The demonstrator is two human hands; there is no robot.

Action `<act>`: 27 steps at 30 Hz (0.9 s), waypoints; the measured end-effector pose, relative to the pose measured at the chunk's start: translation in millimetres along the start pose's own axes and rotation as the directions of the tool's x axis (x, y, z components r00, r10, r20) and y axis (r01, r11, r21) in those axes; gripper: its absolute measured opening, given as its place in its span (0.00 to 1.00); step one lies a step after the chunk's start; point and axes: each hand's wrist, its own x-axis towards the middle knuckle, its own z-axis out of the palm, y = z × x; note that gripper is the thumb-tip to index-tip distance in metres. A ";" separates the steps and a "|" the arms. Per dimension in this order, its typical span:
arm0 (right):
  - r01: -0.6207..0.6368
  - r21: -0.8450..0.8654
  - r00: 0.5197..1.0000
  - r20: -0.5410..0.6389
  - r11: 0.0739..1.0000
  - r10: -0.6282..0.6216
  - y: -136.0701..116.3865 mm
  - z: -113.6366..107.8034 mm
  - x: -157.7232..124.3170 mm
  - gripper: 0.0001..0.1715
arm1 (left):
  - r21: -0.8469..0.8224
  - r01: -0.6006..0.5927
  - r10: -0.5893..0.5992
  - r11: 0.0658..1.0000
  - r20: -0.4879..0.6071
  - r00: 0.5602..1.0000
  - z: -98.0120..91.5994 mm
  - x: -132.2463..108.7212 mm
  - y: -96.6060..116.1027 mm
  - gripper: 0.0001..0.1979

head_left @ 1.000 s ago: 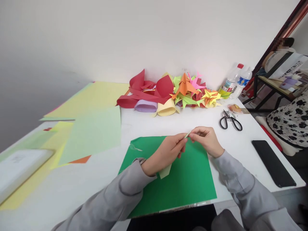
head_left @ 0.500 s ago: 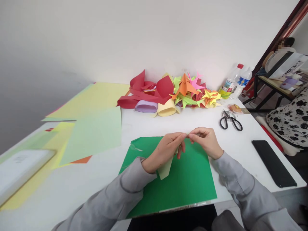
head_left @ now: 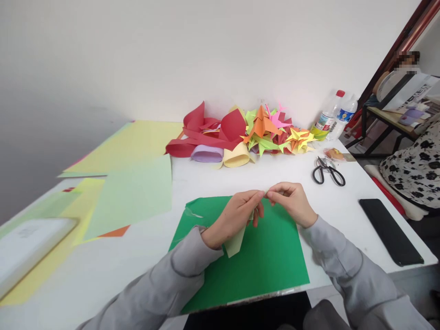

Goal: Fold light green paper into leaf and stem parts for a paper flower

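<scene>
A pale yellow-green folded paper [head_left: 235, 244] hangs below my left hand [head_left: 239, 213], which is closed around its upper part. At the paper's top tip, my right hand [head_left: 288, 201] pinches with thumb and forefinger, almost touching the left fingertips. Most of the paper is hidden behind my left hand. Both hands are above a green sheet [head_left: 271, 261] at the table's front edge.
Behind lie red paper strips [head_left: 206, 147] and folded paper stars [head_left: 263, 128]. Scissors [head_left: 328, 173], a black phone [head_left: 391, 231] and two bottles [head_left: 325, 119] are to the right. Coloured sheets [head_left: 137, 192] and a white box [head_left: 30, 243] occupy the left. Another person sits at far right.
The hands and folded paper keep nearly the same pose. The whole view has shifted slightly.
</scene>
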 end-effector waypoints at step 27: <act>0.090 0.015 0.995 0.045 0.996 -0.091 1.3 -1.8 -1.5 0.09 | 0.071 -0.113 0.108 0.991 0.064 0.992 -0.1 -0.6 -3.2 0.15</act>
